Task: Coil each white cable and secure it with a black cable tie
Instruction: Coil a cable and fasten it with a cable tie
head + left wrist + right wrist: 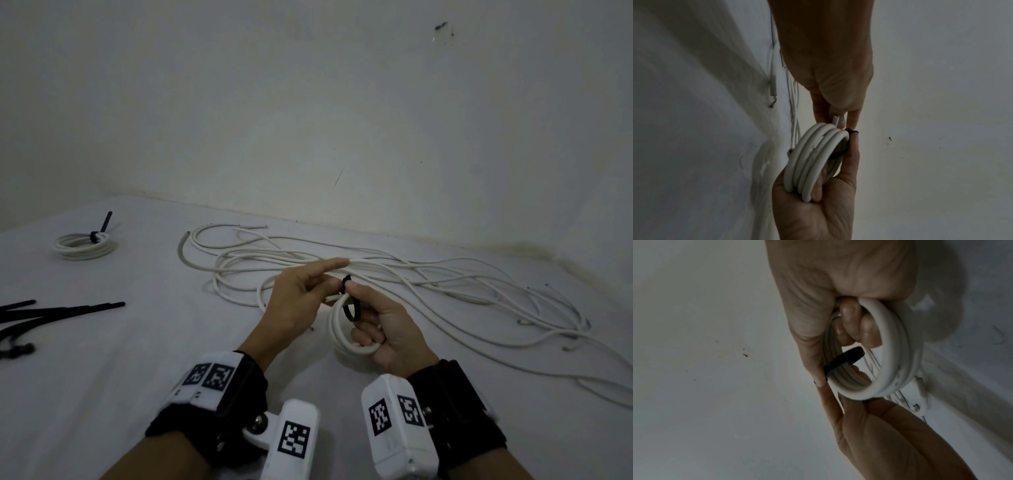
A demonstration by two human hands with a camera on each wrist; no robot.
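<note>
The wrist cameras (399,428) sat nearest. The right hand (387,329) curled round a coil (342,337); its thumb pressed a black tie (349,308) looped over it. The left hand (294,301) pinched at the coil's top, seemingly the cable end (835,121), forefinger straight. On the pale sheet (120,359) by a white wall (308,102) lay loose cables (428,274), spare ties (51,313) and a tied coil (85,245).

dim, flat, greyish light in all three views; wrist pictures darker and grainy, with soft shadows at upper left and upper right; head view bends at its edges.
</note>
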